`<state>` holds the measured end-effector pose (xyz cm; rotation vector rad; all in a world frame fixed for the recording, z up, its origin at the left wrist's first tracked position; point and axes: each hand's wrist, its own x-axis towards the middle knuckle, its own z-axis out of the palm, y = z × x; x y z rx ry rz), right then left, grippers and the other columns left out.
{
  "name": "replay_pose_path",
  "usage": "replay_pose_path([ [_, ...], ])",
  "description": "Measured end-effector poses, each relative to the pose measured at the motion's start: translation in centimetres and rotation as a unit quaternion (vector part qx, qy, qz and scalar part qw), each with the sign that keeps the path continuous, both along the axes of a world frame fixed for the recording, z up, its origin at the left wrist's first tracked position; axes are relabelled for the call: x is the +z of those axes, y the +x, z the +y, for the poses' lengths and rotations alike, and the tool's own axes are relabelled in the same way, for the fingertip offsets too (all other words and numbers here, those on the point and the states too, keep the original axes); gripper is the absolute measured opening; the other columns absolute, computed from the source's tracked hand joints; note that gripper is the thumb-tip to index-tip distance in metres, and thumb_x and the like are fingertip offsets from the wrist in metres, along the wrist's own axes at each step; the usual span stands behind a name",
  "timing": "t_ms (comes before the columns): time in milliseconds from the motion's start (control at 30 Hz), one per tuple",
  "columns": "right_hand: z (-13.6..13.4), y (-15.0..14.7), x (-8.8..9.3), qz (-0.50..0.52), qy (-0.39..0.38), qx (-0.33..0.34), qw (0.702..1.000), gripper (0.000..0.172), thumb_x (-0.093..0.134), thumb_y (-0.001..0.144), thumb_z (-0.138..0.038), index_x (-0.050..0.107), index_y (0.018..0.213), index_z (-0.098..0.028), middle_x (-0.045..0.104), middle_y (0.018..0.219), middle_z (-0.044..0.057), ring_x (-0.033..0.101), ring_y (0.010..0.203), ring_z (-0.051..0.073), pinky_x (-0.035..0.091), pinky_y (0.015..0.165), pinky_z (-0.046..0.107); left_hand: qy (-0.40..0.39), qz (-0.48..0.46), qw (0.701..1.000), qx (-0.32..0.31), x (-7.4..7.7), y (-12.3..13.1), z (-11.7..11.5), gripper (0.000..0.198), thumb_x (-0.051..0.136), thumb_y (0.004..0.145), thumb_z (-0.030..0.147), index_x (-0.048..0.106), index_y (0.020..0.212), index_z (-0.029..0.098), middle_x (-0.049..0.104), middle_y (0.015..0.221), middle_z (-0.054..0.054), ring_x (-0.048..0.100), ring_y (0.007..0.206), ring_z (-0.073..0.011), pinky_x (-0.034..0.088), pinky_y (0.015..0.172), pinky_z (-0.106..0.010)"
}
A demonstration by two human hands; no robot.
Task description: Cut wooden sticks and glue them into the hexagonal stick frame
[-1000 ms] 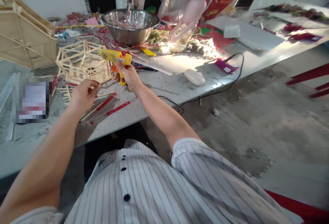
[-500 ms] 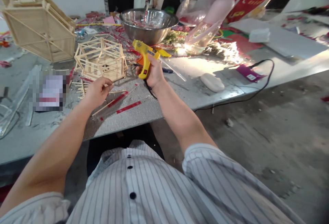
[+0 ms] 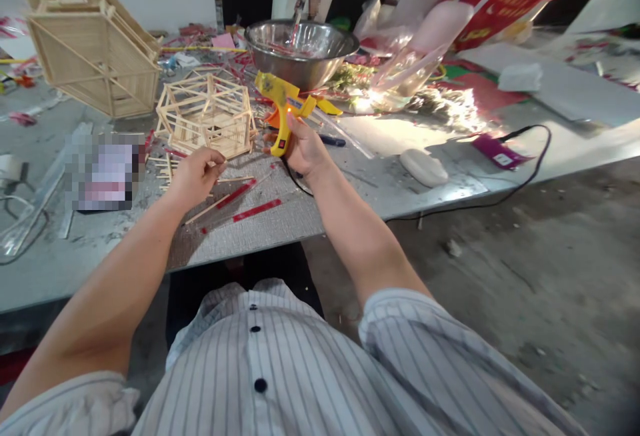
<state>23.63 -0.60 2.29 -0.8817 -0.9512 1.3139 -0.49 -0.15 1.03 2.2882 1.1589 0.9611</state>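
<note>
My right hand (image 3: 309,149) is wrapped round the handle of a yellow hot glue gun (image 3: 281,113), whose nozzle points up and to the left. To its left stands an openwork frame of thin wooden sticks (image 3: 205,116), with the gun apart from it. At the frame's lower front edge is my left hand (image 3: 197,176), thumb and fingers pinched together; what they hold, if anything, is too small to make out. Loose wooden sticks (image 3: 167,168) lie beside and partly behind this hand. Red strips (image 3: 257,210) rest on the table in front.
A larger wooden stick structure (image 3: 95,49) stands at the back left. Behind the glue gun is a steel bowl (image 3: 303,56). A blurred-out phone-like object (image 3: 107,173) lies left; a white oval object (image 3: 424,167) and a purple box with a black cord (image 3: 500,151) lie right.
The whole view has shifted, so the table and things appear slightly further right. Both hands keep much the same poses, and the glue gun stays in my right hand.
</note>
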Motion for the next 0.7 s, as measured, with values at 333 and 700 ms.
replay_pose_path([
  [333, 0.3, 0.3, -0.4, -0.013, 0.012, 0.007, 1.0, 0.041, 0.055, 0.075, -0.062, 0.06, 0.088, -0.023, 0.069, 0.077, 0.001, 0.061, 0.062, 0.013, 0.047, 0.052, 0.025, 0.013, -0.006, 1.0, -0.003, -0.1, -0.1, 0.1, 0.015, 0.056, 0.082, 0.032, 0.059, 0.082, 0.018, 0.064, 0.086, -0.006, 0.053, 0.061, -0.0103, 0.042, 0.058, -0.023],
  [700, 1.0, 0.5, -1.0, -0.021, 0.055, 0.039, 0.998, 0.043, 0.035, 0.085, -0.048, 0.052, 0.059, -0.018, 0.065, 0.063, -0.003, 0.063, 0.085, 0.008, 0.041, 0.062, 0.022, 0.025, -0.005, 1.0, 0.006, 0.0, 0.2, -0.2, 0.011, 0.056, 0.082, 0.028, 0.059, 0.081, 0.018, 0.064, 0.085, -0.005, 0.055, 0.067, -0.0126, 0.044, 0.062, -0.026],
])
